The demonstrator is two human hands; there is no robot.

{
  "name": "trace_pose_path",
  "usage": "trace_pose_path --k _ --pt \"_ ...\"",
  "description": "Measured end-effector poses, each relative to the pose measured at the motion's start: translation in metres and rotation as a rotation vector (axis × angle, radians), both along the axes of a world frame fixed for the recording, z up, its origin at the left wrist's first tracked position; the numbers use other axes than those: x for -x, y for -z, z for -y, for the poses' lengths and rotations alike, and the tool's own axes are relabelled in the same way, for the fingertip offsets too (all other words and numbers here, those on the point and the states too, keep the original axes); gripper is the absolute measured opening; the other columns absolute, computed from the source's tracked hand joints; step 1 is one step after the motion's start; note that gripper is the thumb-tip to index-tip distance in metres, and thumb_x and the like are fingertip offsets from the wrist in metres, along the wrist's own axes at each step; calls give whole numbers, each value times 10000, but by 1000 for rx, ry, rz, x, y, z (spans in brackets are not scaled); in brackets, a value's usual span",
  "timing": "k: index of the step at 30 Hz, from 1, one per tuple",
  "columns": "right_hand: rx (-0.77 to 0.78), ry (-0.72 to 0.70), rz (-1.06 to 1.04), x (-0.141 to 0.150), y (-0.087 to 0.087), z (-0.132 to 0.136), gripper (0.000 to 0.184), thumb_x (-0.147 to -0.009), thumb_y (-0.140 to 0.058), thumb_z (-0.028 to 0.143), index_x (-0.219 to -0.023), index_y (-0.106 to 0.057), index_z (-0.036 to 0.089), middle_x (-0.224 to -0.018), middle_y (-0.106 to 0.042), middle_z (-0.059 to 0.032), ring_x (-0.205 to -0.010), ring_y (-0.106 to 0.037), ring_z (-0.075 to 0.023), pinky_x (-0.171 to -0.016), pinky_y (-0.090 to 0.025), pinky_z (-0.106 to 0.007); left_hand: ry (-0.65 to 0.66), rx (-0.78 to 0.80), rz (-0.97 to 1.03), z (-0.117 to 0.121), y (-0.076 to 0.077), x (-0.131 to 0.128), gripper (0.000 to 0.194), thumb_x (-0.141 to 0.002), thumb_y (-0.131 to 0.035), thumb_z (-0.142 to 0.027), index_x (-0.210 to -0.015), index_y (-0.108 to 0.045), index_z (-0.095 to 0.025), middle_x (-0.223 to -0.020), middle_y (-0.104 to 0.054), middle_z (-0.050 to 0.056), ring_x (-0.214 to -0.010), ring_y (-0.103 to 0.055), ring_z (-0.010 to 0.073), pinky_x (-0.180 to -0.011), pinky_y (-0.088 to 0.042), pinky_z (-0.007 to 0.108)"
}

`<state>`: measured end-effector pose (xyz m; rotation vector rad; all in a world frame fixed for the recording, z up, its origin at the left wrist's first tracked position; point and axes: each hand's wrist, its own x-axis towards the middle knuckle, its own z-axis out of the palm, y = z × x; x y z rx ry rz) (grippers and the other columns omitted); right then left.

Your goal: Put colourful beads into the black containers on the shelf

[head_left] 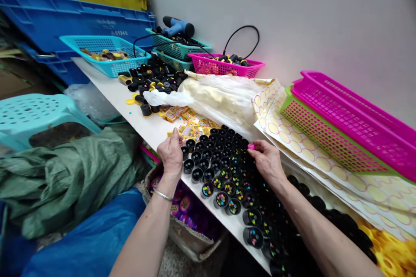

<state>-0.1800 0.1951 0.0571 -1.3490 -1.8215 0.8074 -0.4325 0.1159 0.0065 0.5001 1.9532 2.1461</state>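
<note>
A small pink cup-like piece (251,146) is pinched between the thumb and fingers of my right hand (268,160), above the far right side of the black cups. The round black cups (209,175) stand upright in close rows on the table. The nearer ones contain small colourful pieces (222,199), while those toward the back look empty. My left hand (170,151), with a bangle on its wrist, rests beside the left edge of the rows. Its fingers are extended and partly hidden, and I see nothing in it. Yellow printed packets (191,127) lie just beyond the cups.
Black cylinders (162,78) are heaped farther back, near blue (110,58) and pink baskets (224,67). Sheets with round cut-outs (286,134) and stacked baskets (351,125) line the wall. A carton of purple items (186,207) stands below the table edge (227,220); a stool (35,112) is left.
</note>
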Motion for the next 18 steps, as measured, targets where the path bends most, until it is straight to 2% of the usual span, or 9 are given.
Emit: trace_pose_path --k 3,7,12,18 --pt "-100 122 211 -1 1 -3 226 -714 -601 350 -891 -666 226 -810 -697 -33 -765 -608 -214 -691 -422 -319 2 20 -28 1 1 1 495 -785 -520 -590 -636 -638 -133 -583 -614 30 -554 -569 143 -570 -441 253" --pt "-144 168 512 3 -7 -3 206 -783 -546 343 -905 -681 245 -786 -685 -43 -758 -593 -218 -636 -357 -295 6 30 -18 3 0 0 477 -782 -532 -581 -637 -639 -140 -578 -609 23 -554 -562 141 -564 -430 248" --pt "-202 64 738 15 -14 -7 251 -868 -435 305 -885 -678 245 -850 -670 -49 -796 -579 -208 -594 -295 -285 7 25 -21 3 0 0 480 -785 -527 -584 -637 -640 -142 -582 -610 22 -565 -570 144 -576 -439 249" --pt "-202 -32 978 26 -17 -17 292 -871 -398 228 -873 -690 219 -894 -644 -77 -798 -583 -205 -573 -280 -295 22 15 -15 1 1 1 495 -794 -507 -594 -631 -632 -143 -578 -605 23 -552 -575 146 -584 -450 255"
